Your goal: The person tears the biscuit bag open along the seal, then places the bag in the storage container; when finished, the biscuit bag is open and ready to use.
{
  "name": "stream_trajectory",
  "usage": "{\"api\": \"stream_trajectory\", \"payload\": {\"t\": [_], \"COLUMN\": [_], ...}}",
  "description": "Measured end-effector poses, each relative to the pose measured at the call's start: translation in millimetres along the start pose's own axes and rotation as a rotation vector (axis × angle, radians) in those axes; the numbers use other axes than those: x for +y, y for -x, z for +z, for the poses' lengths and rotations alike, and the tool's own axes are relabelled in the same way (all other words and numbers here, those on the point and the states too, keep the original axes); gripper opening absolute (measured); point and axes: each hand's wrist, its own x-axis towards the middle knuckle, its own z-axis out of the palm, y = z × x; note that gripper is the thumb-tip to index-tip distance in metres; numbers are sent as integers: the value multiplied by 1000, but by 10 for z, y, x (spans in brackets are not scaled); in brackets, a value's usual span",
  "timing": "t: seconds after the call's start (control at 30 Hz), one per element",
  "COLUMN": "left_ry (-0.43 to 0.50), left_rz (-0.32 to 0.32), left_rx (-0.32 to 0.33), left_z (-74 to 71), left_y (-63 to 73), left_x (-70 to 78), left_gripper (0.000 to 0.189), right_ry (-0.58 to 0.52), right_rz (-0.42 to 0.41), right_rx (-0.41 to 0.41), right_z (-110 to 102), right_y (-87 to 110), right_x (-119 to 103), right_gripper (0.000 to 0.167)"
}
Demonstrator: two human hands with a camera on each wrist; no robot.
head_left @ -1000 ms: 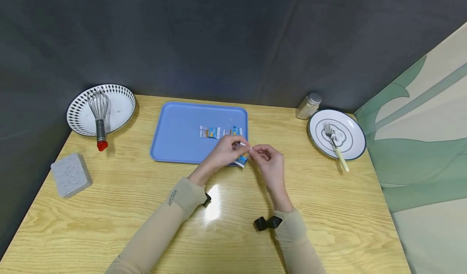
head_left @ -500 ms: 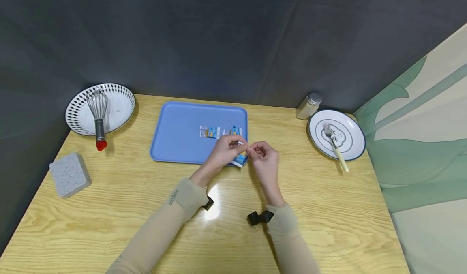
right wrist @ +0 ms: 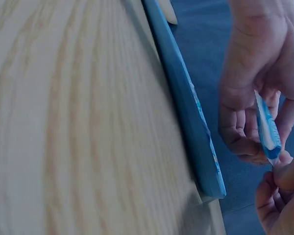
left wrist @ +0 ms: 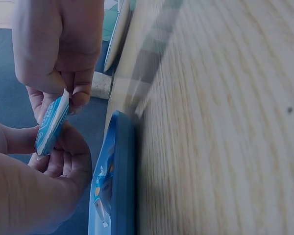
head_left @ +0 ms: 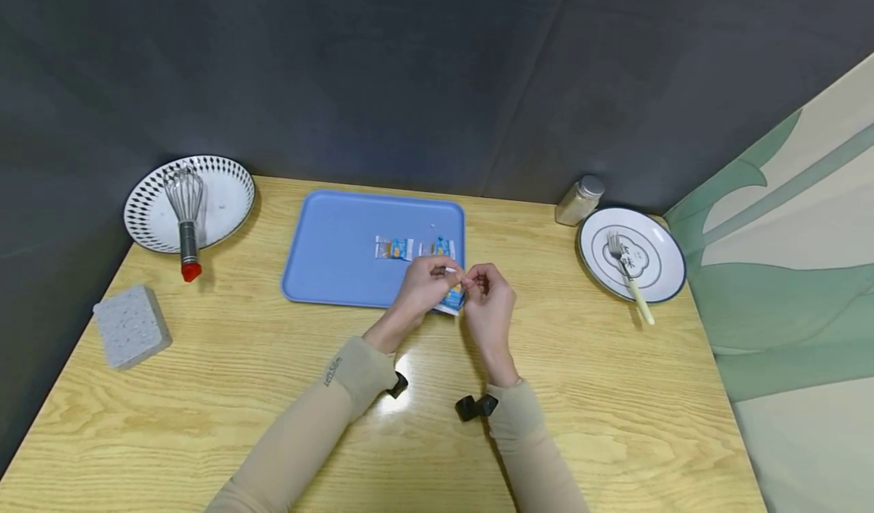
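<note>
My left hand (head_left: 419, 291) grips a small blue-and-white snack packet (head_left: 451, 300) between thumb and fingers. At the packet's right end, the fingertips of my right hand (head_left: 490, 308) pinch its edge. The left wrist view shows the packet (left wrist: 53, 122) tilted between both hands, its white seam facing the camera. From the right wrist the packet (right wrist: 268, 128) appears narrow and edge-on, and whether it is torn I cannot tell. Both hands are just above the near right corner of a blue tray (head_left: 334, 259). Two similar packets, a left one (head_left: 394, 248) and a right one (head_left: 438, 248), lie on it.
At the left, a whisk (head_left: 186, 217) lies on a patterned plate (head_left: 221, 209), with a grey sponge (head_left: 133, 327) nearer. To the right stand a shaker jar (head_left: 579, 200) and a plate (head_left: 658, 259) bearing a fork (head_left: 631, 281). A dark cloth (head_left: 341, 80) hangs behind the table.
My right hand and forearm have shifted left, closer to the left hand. The left forearm has moved slightly right. The packet stays between the hands.
</note>
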Motion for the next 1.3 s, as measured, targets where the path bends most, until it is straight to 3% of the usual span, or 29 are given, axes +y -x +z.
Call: {"api": "stream_trajectory", "payload": {"t": [0.27, 0.47, 0.67, 1.3], "left_ry": [74, 15, -43, -77], "left_rz": [-50, 21, 69, 73], "left_rx": [33, 40, 55, 89], "left_z": [5, 13, 46, 39], "left_y": [1, 8, 12, -7], "left_x": [13, 36, 51, 19], "left_gripper": [13, 13, 12, 11], "right_ry": [47, 15, 16, 39], "right_rz": [-125, -112, -154, -244], "right_rx": [40, 56, 89, 54], "right_z": [69, 97, 89, 93], "right_y": [30, 43, 63, 161], "right_x": [-24, -31, -37, -47], "right_gripper": [24, 18, 18, 18]}}
